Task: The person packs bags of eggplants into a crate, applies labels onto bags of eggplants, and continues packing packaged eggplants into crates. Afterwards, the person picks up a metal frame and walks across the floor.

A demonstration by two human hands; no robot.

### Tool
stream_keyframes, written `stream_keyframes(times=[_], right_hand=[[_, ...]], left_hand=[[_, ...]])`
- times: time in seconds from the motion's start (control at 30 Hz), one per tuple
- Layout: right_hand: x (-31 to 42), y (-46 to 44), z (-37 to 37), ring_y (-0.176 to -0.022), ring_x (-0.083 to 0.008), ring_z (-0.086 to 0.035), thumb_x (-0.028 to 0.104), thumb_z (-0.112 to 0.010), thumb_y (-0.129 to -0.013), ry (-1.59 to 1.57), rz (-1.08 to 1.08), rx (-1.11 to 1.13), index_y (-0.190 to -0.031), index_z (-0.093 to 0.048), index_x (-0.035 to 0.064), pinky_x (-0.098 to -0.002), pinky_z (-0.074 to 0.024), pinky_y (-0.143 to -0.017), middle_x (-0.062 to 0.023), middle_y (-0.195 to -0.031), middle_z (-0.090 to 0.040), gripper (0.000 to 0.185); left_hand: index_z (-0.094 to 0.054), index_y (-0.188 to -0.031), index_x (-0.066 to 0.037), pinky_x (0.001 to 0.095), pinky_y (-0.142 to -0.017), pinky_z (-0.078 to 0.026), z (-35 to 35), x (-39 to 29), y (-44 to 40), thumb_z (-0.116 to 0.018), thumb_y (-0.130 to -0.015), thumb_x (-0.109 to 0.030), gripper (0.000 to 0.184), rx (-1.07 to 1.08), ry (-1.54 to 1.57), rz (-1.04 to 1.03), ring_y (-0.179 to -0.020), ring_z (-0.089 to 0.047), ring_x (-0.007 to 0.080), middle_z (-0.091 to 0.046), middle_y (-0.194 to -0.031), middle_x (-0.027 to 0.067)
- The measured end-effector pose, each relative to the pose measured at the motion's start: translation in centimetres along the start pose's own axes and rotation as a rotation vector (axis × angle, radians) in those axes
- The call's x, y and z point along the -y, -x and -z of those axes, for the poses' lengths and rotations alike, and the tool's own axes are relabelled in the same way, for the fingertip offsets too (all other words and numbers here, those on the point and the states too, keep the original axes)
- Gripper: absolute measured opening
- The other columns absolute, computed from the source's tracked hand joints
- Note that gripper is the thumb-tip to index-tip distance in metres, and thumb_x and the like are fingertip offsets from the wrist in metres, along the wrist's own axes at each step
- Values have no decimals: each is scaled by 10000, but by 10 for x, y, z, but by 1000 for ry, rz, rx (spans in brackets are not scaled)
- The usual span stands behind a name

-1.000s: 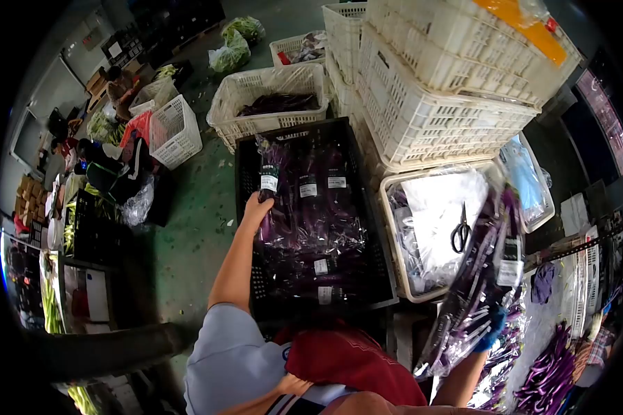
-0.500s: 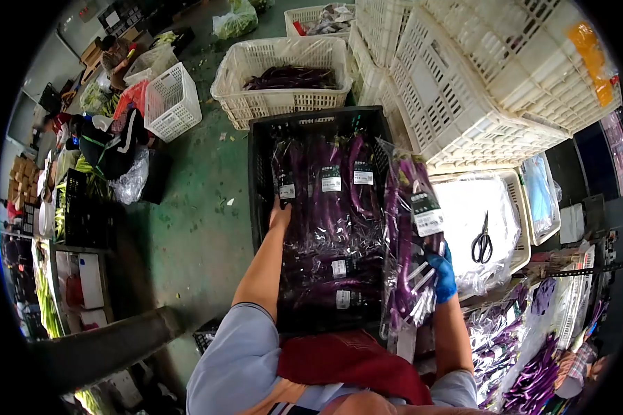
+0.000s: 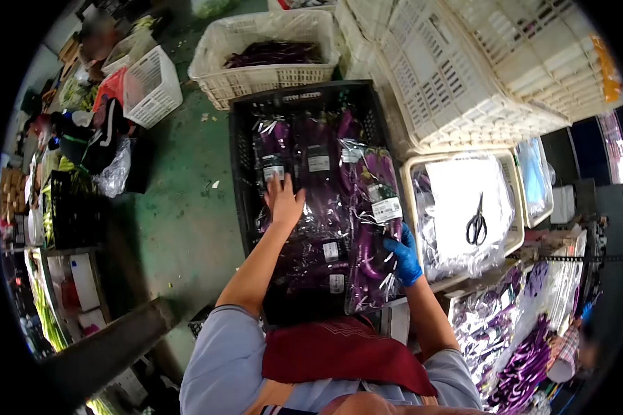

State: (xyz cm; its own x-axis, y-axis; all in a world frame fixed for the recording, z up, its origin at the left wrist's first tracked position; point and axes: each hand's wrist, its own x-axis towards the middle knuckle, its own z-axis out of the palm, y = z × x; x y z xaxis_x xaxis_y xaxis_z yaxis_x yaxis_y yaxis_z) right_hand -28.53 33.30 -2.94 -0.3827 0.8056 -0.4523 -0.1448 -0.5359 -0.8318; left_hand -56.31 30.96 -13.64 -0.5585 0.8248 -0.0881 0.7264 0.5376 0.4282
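Observation:
A black plastic crate (image 3: 308, 95) stands in front of me, holding several clear bags of purple eggplants with white labels. My left hand (image 3: 284, 203), bare, lies with fingers spread on the left bag of eggplants (image 3: 275, 135), just below its label. In its blue glove, my right hand (image 3: 405, 257) grips the right edge of another eggplant bag (image 3: 375, 180). That bag lies lengthwise over the crate's right side, partly covering the bags beneath. Whether it rests on them I cannot tell. The right thumb shows on top of the bag; the other fingers are mostly hidden.
Beyond the crate, a white basket (image 3: 211, 86) holds loose eggplants. Tall stacked white crates (image 3: 457, 83) rise at the right. Black scissors (image 3: 476, 228) lie on white sheets in a basket. More eggplants (image 3: 526, 366) lie lower right. Other people are at the left and lower right.
The right hand has brought its eggplant bag leftward, from beside the crate to over its right side. My left hand has come up from the left bag's side and flattened on top.

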Motion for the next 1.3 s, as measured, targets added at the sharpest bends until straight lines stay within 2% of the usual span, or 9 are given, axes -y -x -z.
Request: stream_keyframes(times=[0.1,0.23,0.37,0.43,0.6,0.77,1.07,1.17,1.3], right_hand=[[-7,4,-11,-826,-162,-570,7,-558,-676,-39,23,15,-1093,-477,59,-288,-466,-727,-60,-961,-573,428],[-47,22,-30,-987,-162,-496,52,-598,-778,55,90,76,-1223,-386,16,-287,-412,-845,-74,-1114,-507,495],[-78,59,-32,-1007,-143,-475,98,-567,-823,151,197,72,-1271,-330,2,-268,-387,-872,-54,-1155,-483,516],[-75,87,-21,-986,-124,-486,82,-531,-840,39,-29,38,-1209,-419,3,-252,-383,-870,-50,-1118,-516,393],[-99,112,18,-926,-103,-500,64,-504,-849,-48,-21,54,-1094,-523,18,-246,-401,-842,-38,-1030,-564,250],[-93,114,25,-947,-95,-493,38,-490,-848,-62,-43,27,-1086,-522,6,-233,-393,-852,-39,-1038,-558,243],[-100,114,29,-893,-89,-519,23,-487,-844,-14,79,-6,-1040,-541,8,-216,-423,-795,-40,-979,-584,203],[-75,119,23,-851,-91,-523,24,-488,-843,18,-96,5,-1015,-552,12,-218,-434,-756,-33,-932,-584,183],[-116,125,44,-808,-137,-534,84,-533,-818,251,306,-3,-1023,-547,12,-292,-452,-736,-80,-900,-598,218]], left_hand=[[-228,-1331,-24,344,-989,-257,17,-55,31,-571,-786,-435,763,622,1288,13,-1239,-282,264,-292,-1345,151],[-423,-1177,17,316,-850,-426,-4,-53,45,-667,-735,-219,558,993,1397,433,-977,-542,216,-548,-1087,113],[-471,-1139,18,295,-800,-450,61,-52,27,-680,-689,-56,502,1129,1291,85,-921,-560,177,-577,-1023,90],[-462,-1153,16,300,-825,-441,57,-38,10,-681,-691,-40,514,1259,1135,27,-926,-557,175,-569,-1043,86],[-483,-1140,19,306,-859,-414,-5,-28,22,-617,-776,-110,408,1584,842,213,-929,-533,169,-556,-1065,77],[-508,-1127,-3,255,-822,-397,-72,6,33,-597,-809,-244,408,1500,504,43,-911,-506,122,-554,-1050,30],[-561,-1062,-17,256,-758,-422,-74,-7,10,-600,-790,-289,387,1375,202,-226,-830,-528,112,-595,-949,20],[-539,-1088,11,277,-775,-417,-37,-31,13,-587,-783,-358,481,1298,185,-365,-861,-525,135,-581,-1010,64],[-610,-872,34,339,-677,-438,-49,-27,40,-634,-724,-389,448,829,155,-442,-739,-595,218,-625,-788,174]])
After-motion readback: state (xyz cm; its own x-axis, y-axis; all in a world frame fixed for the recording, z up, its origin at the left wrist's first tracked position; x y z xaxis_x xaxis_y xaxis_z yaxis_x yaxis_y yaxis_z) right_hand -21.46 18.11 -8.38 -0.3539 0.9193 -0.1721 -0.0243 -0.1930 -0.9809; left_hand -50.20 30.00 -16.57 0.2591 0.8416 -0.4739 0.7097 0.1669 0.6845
